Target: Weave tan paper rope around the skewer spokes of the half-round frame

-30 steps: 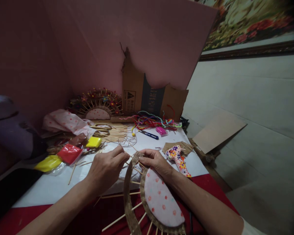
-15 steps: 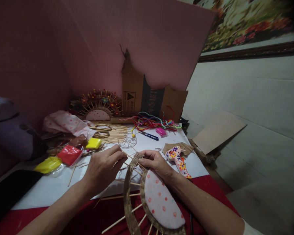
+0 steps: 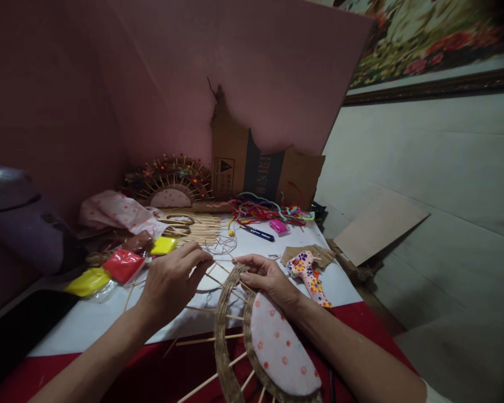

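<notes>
A half-round fan-shaped craft piece [image 3: 221, 336] slants across the front, with thin wooden sticks radiating through bands of brown twine. Its half-disc centre [image 3: 282, 350] is covered in white cloth with red flowers. My right hand [image 3: 271, 282] grips the upper end of this piece, thumb on the near side of the twine. To its left, my left hand [image 3: 172, 285] is closed in a pinch beside the tip of an upper stick. What lies between those fingertips is too small to make out. A thin strand loops below them.
Scissors [image 3: 177, 229] rest on a row of wooden sticks [image 3: 208, 226]. Behind stands a finished-looking flowered fan [image 3: 170, 182] near torn cardboard [image 3: 231, 168]. A utility knife [image 3: 258, 233], coloured cords [image 3: 260, 210], clay packets [image 3: 124, 266] and a glue gun [image 3: 306, 274] lie around.
My left hand has moved slightly up and left, away from the twine band. My right hand keeps its grip on the craft piece. The whole view has shifted a little.
</notes>
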A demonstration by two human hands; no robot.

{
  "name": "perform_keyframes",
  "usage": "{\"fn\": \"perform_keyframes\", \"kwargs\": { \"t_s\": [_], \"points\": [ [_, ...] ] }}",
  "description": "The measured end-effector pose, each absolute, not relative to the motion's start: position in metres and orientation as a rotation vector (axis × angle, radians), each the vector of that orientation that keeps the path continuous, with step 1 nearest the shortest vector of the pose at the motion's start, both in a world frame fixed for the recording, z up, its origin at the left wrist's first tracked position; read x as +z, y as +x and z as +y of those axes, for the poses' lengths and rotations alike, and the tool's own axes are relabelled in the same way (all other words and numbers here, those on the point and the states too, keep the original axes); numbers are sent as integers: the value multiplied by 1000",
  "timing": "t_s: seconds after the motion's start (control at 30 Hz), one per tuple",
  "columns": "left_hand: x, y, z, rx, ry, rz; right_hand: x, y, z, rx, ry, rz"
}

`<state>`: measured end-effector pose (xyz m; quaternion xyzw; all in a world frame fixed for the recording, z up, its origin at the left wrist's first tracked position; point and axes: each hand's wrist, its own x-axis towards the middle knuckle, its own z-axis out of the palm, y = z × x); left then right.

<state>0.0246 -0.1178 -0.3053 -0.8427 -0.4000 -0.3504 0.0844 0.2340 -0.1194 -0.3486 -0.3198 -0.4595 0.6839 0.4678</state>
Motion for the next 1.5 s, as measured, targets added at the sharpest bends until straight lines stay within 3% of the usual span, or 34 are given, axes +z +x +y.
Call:
{"fn": "perform_keyframes", "kwargs": {
  "t_s": [0.53, 0.97, 1.5],
  "points": [
    [-307, 12, -101, -1076, -2991, -1946, -345, 232, -121, 1684, -808, -1123],
    [-288, 22, -127, -788, -3088, -1385, -349, 233, -119, 1605, -848, -1212],
    [-295, 26, -128, -775, -3153, -1201, -350, 234, -119, 1580, -860, -1207]
  ]
}}
